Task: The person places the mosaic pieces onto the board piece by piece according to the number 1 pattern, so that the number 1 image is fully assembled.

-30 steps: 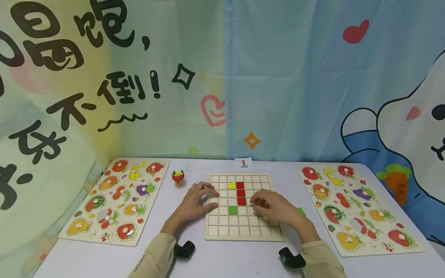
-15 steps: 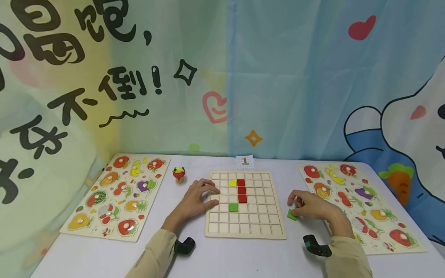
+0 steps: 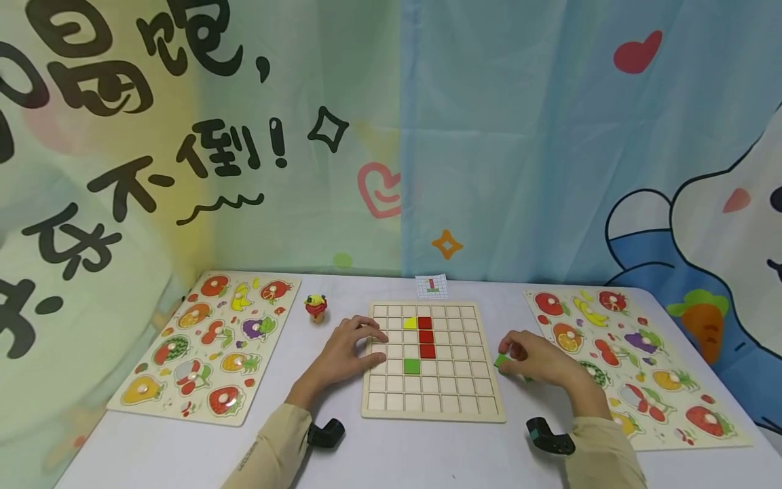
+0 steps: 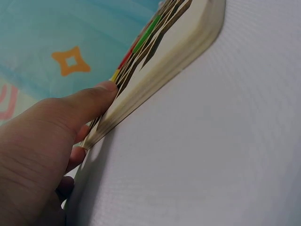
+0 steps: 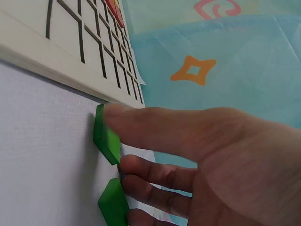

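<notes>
Green wooden tile (image 5: pixel 106 136) sits in the grip of the right hand (image 3: pixel 540 363), pinched between thumb and forefinger just off the right edge of the grid board (image 3: pixel 432 414), at centre right of the head view. A second green tile (image 5: pixel 113 205) lies beneath the lower fingers; whether it rests on the table (image 3: pixel 183 455) or is partly lifted cannot be told.

The left hand (image 3: pixel 345 353) lies flat, fingers relaxed and extended onto the board's left edge, holding nothing.

Board contents: a column of three red tiles (image 3: pixel 425 337) in the upper middle cells, a yellow quarter-round piece (image 3: pixel 410 323) touching the top red tile on its left, and one green square (image 3: pixel 412 366) a row below the reds, one column left. The remaining cells are vacant.

Risk, as judged: the pinch is shallow and on the tile's edge, so the tile could slip or rotate when carried. The second tile under the fingers could be dragged along. A tilted tile could catch on a cell wall and fail to seat.

A fruit puzzle board (image 3: pixel 201 346) lies at lower left, another (image 3: pixel 629 367) at lower right, both filled with fruit pieces.
</notes>
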`<action>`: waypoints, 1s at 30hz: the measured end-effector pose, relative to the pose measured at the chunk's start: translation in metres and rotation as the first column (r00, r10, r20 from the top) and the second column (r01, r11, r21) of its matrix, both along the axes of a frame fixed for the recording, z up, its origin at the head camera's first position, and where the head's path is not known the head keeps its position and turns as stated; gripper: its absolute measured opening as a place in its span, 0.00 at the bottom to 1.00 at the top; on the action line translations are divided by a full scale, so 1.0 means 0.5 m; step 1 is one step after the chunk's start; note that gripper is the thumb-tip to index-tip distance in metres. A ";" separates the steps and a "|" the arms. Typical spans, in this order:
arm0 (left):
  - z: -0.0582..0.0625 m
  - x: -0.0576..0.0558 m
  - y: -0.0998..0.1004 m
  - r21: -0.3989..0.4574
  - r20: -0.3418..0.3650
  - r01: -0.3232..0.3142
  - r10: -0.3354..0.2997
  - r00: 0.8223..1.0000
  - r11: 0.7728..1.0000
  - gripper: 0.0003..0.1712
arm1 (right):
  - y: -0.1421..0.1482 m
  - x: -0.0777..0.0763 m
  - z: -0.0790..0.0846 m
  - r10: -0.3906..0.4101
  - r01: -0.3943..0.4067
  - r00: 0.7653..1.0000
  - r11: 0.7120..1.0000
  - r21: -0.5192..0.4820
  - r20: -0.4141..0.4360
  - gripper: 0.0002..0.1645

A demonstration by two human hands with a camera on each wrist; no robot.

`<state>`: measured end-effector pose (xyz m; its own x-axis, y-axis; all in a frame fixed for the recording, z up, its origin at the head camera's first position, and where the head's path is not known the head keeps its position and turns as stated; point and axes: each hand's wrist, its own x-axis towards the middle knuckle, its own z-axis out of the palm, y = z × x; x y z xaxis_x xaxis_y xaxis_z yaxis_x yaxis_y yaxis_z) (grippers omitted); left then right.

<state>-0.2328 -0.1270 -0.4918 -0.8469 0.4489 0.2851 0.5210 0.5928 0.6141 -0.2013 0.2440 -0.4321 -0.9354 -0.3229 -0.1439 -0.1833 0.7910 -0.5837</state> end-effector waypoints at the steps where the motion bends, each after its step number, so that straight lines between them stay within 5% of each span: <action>1: 0.000 0.000 0.000 -0.002 0.006 -0.002 0.002 1.000 1.000 0.16 | 0.000 0.000 -0.001 0.005 -0.005 1.000 1.000 0.000 0.002 0.17; 14: 0.001 0.002 0.000 0.006 0.022 0.000 0.000 1.000 1.000 0.16 | -0.012 -0.007 -0.008 -0.063 0.063 0.997 0.998 0.001 -0.038 0.16; 30: 0.004 0.003 0.001 0.013 0.027 0.002 -0.003 1.000 1.000 0.16 | -0.060 -0.014 -0.020 0.001 -0.008 0.982 0.999 -0.038 -0.186 0.17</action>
